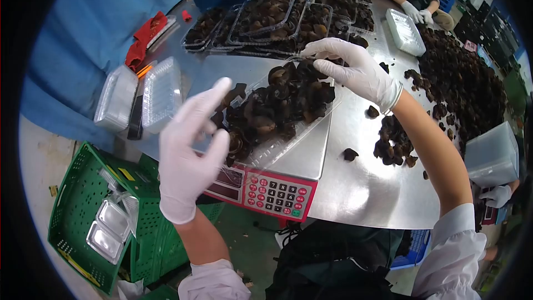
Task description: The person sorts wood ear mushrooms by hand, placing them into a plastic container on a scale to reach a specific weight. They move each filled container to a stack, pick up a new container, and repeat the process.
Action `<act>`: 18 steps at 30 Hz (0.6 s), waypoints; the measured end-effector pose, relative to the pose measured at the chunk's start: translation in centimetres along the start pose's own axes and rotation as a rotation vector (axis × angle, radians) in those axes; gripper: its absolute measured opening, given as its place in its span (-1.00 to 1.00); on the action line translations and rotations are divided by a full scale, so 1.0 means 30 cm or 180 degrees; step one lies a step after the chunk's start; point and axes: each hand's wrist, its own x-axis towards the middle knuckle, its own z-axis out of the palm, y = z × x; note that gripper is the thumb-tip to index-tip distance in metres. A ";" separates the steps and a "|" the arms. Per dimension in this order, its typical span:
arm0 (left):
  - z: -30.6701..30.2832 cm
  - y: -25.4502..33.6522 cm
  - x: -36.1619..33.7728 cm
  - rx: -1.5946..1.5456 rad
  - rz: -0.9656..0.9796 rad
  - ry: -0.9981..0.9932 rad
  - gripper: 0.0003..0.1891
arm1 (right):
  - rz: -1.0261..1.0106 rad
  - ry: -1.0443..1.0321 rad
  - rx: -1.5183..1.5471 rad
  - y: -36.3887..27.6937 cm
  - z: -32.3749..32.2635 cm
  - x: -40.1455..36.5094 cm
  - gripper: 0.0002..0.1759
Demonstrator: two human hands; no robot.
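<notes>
A clear plastic tray [271, 154] heaped with dark wood ear mushrooms [266, 108] rests on the metal platform of a red electronic scale [277, 195]. At the tray's left end is my left hand [191, 153], in a white glove, its thumb and fingers spread beside the mushrooms. My right hand [355, 69], also gloved, reaches over the tray's far right corner. Its fingers are curved, with a gap between them and the thumb, close to the tray's far edge. Whether those fingertips touch the tray is hard to make out.
Filled trays [266, 14] are stacked behind the scale. Nested clear trays [161, 94] stand at left, above a green crate [83, 216]. Loose mushrooms [461, 72] pile up on the right side of the metal table [355, 189]. Across it, a co-worker's gloved hands [419, 14] are beside more trays [405, 32].
</notes>
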 end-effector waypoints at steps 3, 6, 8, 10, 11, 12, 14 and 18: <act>0.006 -0.055 -0.006 0.0111 -0.0419 0.0305 -0.40 | -0.0368 0.0199 -0.0230 0.021 0.021 -0.037 -0.57; 0.107 -0.147 -0.002 0.0527 0.0125 0.0533 -0.42 | -0.0262 0.0444 -0.0787 0.013 0.078 -0.069 -0.38; 0.131 -0.170 0.000 -0.0201 -0.0128 0.0242 -0.45 | -0.0365 0.0391 -0.1030 0.016 0.121 -0.059 -0.35; 0.134 -0.186 0.017 -0.0491 -0.0199 0.0182 -0.46 | -0.0455 0.0202 -0.1272 0.017 0.160 -0.045 -0.28; 0.124 -0.198 0.027 -0.0542 -0.0325 0.0012 -0.48 | -0.0448 0.0063 -0.1256 0.012 0.177 -0.039 -0.25; 0.114 -0.206 0.037 -0.0595 -0.0456 -0.0166 -0.50 | -0.0532 -0.0165 -0.1419 0.003 0.193 -0.036 -0.22; 0.096 -0.200 0.073 -0.0643 -0.0681 -0.0304 -0.48 | -0.0498 -0.0376 -0.1876 -0.017 0.224 -0.036 -0.23; 0.067 -0.241 0.164 -0.0605 -0.0792 -0.0946 -0.52 | -0.0544 -0.0603 -0.1495 -0.014 0.168 -0.008 -0.24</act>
